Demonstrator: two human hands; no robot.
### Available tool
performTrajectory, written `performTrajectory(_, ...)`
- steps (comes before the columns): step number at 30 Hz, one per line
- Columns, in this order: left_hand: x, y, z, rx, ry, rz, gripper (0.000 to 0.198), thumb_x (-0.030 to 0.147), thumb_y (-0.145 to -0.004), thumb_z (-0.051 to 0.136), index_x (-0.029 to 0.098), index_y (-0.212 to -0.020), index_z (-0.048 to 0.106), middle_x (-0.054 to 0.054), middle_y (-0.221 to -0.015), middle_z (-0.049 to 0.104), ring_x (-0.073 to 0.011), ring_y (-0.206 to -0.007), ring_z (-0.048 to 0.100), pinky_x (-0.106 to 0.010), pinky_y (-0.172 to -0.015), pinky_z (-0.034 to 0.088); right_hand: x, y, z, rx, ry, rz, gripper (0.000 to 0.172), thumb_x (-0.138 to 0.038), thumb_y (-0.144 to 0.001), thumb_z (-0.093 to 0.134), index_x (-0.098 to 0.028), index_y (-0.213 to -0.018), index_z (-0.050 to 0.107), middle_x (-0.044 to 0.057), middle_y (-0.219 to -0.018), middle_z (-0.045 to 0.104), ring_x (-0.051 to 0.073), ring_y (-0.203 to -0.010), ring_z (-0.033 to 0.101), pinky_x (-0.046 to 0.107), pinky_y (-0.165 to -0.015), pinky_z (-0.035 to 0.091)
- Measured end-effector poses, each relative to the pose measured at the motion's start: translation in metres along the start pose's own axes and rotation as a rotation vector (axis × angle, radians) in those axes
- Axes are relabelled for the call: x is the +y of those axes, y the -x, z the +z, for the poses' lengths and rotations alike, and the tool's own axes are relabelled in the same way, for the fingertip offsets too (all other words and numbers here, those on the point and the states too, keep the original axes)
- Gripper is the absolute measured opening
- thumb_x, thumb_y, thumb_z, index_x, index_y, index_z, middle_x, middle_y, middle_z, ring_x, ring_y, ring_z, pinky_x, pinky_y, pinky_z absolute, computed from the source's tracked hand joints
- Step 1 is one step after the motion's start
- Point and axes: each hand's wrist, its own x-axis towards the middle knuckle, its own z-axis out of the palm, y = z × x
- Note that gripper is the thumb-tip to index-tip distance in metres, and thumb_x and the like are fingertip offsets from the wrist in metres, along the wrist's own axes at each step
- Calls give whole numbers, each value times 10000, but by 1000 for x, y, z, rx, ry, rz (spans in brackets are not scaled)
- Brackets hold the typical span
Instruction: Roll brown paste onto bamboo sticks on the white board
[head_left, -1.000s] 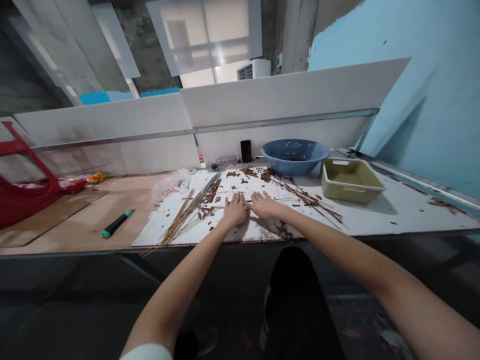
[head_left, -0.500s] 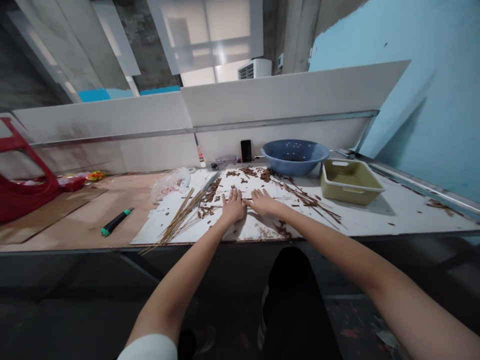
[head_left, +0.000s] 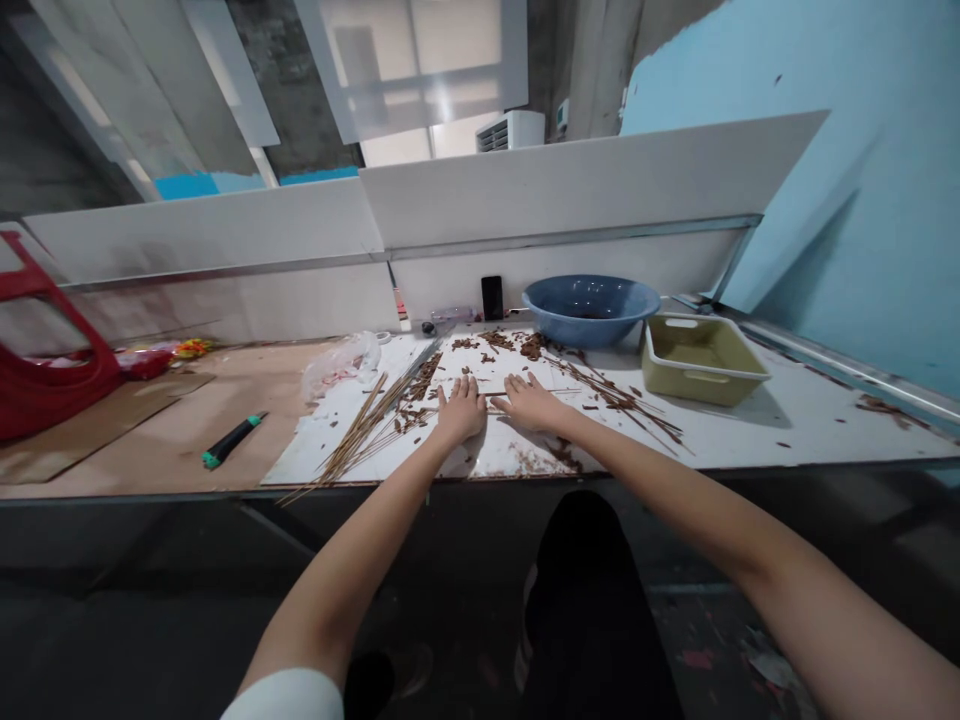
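Brown wooden sticks (head_left: 361, 432) lie fanned just left of my left hand (head_left: 461, 410), which rests open and flat beside my equally open right hand (head_left: 531, 403) on the chip-strewn white board (head_left: 296, 465), neither hand visibly grasping anything

The view's left edge is cutting off a red plastic stand (head_left: 46, 350), while the left hand (head_left: 462, 410) and right hand (head_left: 529, 403) are covering part of a thin wooden stick (head_left: 559, 391).

L hand (head_left: 461, 410) & R hand (head_left: 529, 403) palms down on white board (head_left: 495, 452), btwn thin wood sticks (head_left: 360, 430) & brown bits (head_left: 424, 380); blue bowl (head_left: 589, 310), olive tray (head_left: 701, 360) further back.
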Motion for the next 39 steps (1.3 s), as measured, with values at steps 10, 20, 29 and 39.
performTrajectory(10,33,27,15,80,-41,130,794,364,-1088,413,123,-1825,241,-155,-1874,261,-342,-1761,196,-603,-1435,92,8,23,14,30,85,-155,711,-397,-1165,390,-176,-1823,232,281,-1792,396,392,-1698,354,671,-1377,248)
performTrajectory(20,26,28,25,69,-16,162,758,384,-1097,398,139,-1808,308,-160,-1830,374,-332,-1730,303,-590,-1430,131,10,25,17,17,66,-110,787,-605,-1166,352,-133,-1795,312,289,-1785,406,389,-1707,334,642,-1401,215)
performTrajectory(29,22,10,15,84,3,97,696,355,-1143,254,103,-1782,361,-160,-1829,385,-300,-1732,300,-571,-1435,137,13,9,8,27,81,-83,758,-579,-1179,322,-95,-1759,384,304,-1775,412,398,-1698,351,627,-1388,254)
performTrajectory(39,21,0,0,10,-31,50,688,352,-1158,206,77,-1765,376,-176,-1840,350,-310,-1731,300,-572,-1422,173,14,5,1,9,65,-67,792,-615,-1178,249,-88,-1747,411,299,-1753,453,386,-1676,402,596,-1373,305)
